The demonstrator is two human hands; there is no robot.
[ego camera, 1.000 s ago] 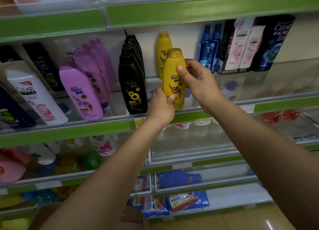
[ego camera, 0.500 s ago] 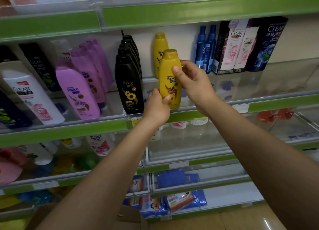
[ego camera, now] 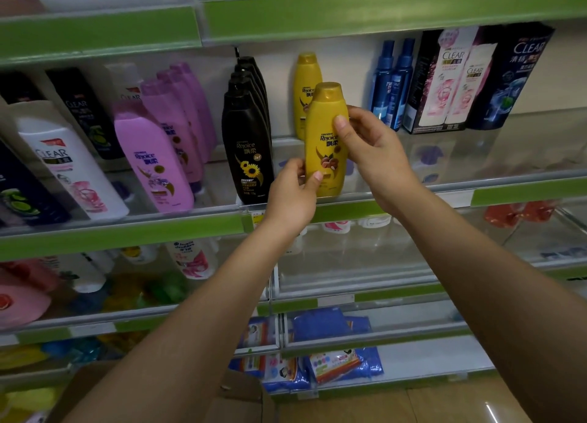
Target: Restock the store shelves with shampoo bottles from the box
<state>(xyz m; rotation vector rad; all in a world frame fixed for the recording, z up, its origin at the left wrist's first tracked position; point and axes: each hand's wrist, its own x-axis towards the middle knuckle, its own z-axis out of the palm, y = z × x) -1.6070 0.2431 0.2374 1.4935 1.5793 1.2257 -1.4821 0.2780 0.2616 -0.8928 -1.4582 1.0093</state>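
Observation:
A yellow Rejoice shampoo bottle stands upright at the front of the middle shelf, label toward me. My right hand grips its upper right side, thumb across the front. My left hand pinches its lower left edge between thumb and fingers. A second yellow bottle stands behind it near the back wall. The cardboard box sits on the floor below, mostly hidden by my arms.
Black Rejoice bottles line up just left of the yellow one, then purple bottles. Blue spray bottles and Clear packs stand to the right. The shelf space right of my hands holds nothing at the front. Lower shelves carry blue packets.
Both hands keep hold of the yellow bottle, which stays in almost the same spot at the shelf front. The view has shifted slightly.

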